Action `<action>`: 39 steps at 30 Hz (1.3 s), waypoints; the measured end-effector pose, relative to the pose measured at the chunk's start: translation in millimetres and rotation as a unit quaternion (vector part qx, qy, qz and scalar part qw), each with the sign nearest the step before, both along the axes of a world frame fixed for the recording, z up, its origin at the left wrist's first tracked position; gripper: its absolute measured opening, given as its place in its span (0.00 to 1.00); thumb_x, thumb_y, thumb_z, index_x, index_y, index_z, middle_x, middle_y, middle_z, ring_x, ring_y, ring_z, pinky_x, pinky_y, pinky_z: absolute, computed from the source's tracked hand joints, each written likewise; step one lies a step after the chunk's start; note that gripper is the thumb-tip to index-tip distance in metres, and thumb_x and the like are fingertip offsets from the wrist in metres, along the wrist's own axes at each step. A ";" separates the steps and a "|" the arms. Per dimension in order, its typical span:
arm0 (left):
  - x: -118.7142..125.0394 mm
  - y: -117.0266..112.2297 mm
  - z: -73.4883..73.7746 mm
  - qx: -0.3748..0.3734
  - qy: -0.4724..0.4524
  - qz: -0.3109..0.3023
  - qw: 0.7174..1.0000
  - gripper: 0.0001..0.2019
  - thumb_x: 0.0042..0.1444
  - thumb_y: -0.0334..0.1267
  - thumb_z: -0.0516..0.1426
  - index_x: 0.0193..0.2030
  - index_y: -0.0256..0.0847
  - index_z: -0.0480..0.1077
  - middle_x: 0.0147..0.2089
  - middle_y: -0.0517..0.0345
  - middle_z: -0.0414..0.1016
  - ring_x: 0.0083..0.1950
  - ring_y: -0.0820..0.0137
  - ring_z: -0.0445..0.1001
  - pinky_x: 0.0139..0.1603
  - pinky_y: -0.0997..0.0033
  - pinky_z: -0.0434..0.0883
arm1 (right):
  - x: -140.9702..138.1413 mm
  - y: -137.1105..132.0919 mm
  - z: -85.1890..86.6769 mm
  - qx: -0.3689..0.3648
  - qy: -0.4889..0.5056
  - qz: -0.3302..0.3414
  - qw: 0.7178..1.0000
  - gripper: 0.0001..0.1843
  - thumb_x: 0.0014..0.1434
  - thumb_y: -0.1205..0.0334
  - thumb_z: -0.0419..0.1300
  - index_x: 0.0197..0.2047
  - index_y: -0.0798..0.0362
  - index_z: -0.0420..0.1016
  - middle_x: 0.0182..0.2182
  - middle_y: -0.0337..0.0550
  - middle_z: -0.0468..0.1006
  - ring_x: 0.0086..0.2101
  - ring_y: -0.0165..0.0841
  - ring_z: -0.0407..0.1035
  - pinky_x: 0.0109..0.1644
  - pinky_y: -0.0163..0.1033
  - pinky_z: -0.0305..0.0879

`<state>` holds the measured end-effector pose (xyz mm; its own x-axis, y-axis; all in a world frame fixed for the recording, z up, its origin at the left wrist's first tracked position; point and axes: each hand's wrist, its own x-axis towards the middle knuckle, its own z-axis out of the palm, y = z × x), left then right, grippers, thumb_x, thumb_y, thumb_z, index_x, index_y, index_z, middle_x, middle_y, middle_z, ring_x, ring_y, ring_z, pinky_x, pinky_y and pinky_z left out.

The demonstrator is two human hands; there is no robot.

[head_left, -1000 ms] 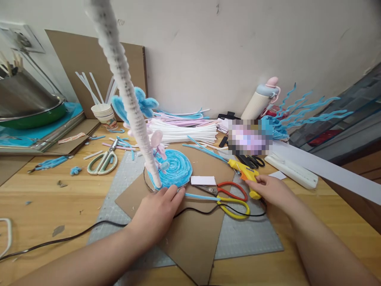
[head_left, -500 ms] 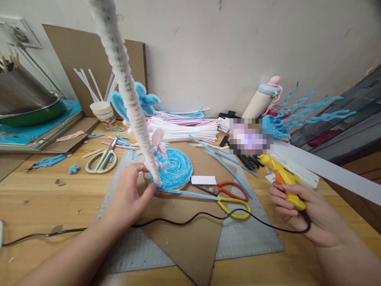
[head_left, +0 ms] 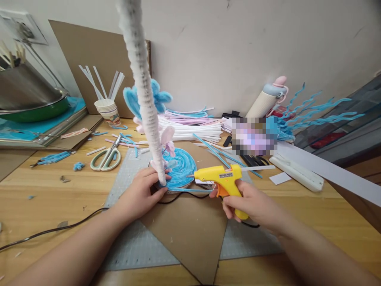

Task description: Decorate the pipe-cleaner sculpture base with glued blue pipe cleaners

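Note:
My left hand (head_left: 144, 192) grips the left edge of a round base (head_left: 181, 165) covered with coiled blue pipe cleaner, its thumb at the front edge. A tall white fuzzy stem (head_left: 145, 91) rises from the base beside those fingers, with blue fuzzy petals (head_left: 162, 97) and a pink piece (head_left: 167, 137) near it. In my right hand (head_left: 247, 198) is a yellow hot glue gun (head_left: 218, 173), fingers wrapped round its handle and by the orange trigger. Its nozzle points left, over the right rim of the base. A loose blue pipe cleaner (head_left: 187, 190) runs along the front rim.
Cardboard (head_left: 184, 230) lies on a grey cutting mat (head_left: 133, 250). Green-handled scissors (head_left: 105, 159) lie left. Behind are pipe cleaner bundles (head_left: 193, 129), a paper cup (head_left: 107, 111) of glue sticks, and a bottle (head_left: 264, 99). A black cord (head_left: 59, 228) crosses the table.
My right hand has brought the glue gun left and turned it, so its nozzle is at the base. The gun now covers the red-and-yellow scissors. My left hand stays at the base.

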<state>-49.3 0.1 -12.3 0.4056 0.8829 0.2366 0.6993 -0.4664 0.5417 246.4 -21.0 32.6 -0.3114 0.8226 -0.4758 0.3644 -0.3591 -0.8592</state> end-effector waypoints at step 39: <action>3.2 1.9 -7.0 -0.024 0.009 0.041 0.999 0.10 0.54 0.41 0.62 0.43 0.50 0.73 0.52 0.60 0.76 0.59 0.59 0.68 0.61 0.49 0.54 | -49.6 20.6 13.7 0.190 -0.292 0.139 0.927 0.25 0.57 0.36 0.53 0.41 0.47 0.79 0.34 0.44 0.80 0.34 0.40 0.72 0.35 0.41 0.63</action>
